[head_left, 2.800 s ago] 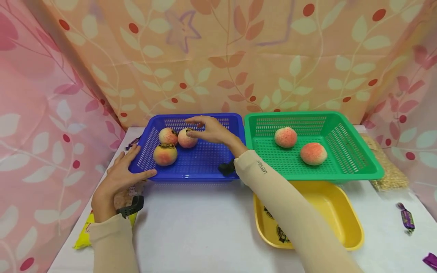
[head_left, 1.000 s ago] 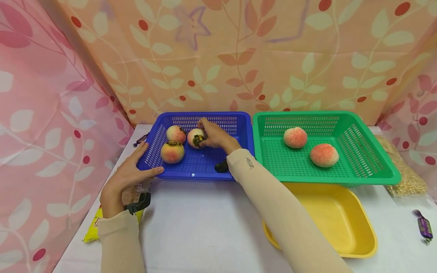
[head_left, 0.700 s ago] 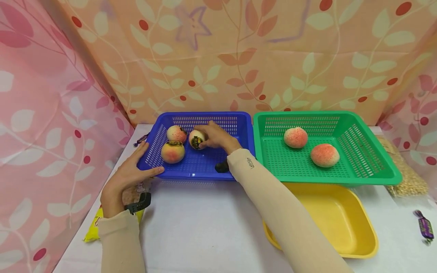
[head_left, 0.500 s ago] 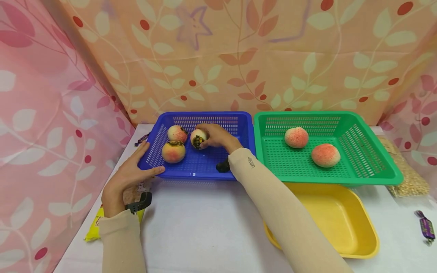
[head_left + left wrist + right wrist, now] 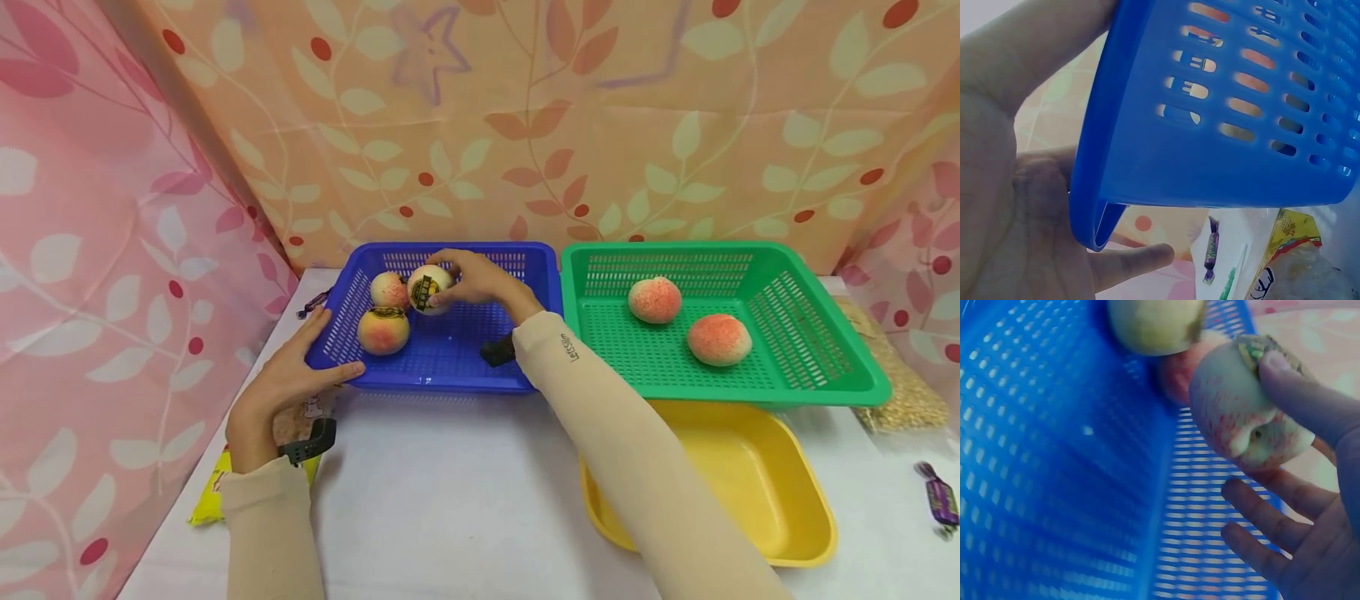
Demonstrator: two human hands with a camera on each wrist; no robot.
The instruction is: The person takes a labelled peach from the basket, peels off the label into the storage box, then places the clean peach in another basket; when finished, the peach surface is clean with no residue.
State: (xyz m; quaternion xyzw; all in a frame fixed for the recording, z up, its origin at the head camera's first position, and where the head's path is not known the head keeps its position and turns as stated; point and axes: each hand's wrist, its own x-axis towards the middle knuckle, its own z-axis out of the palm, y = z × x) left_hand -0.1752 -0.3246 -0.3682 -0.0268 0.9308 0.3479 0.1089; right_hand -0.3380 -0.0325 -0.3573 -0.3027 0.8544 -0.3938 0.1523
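In the head view my right hand holds a pale peach with a black-and-gold sticker, raised a little inside the blue basket. The right wrist view has the thumb on the sticker of this peach and other fingers around its underside. Beside it in the basket are a red-speckled peach and a yellow-red peach. My left hand rests at the basket's front left corner, fingers extended along the left side, thumb on the front rim. Its palm lies close to the rim in the left wrist view.
A green basket with two peaches adjoins on the right. In front stands a yellow tub, partly under my right forearm. A bag of grains and a wrapped candy lie right; a yellow packet lies beneath my left wrist.
My right hand has gripped the peach, turned it so its sticker faces front, and now lifted it slightly up and left. My left hand stays at the basket corner.
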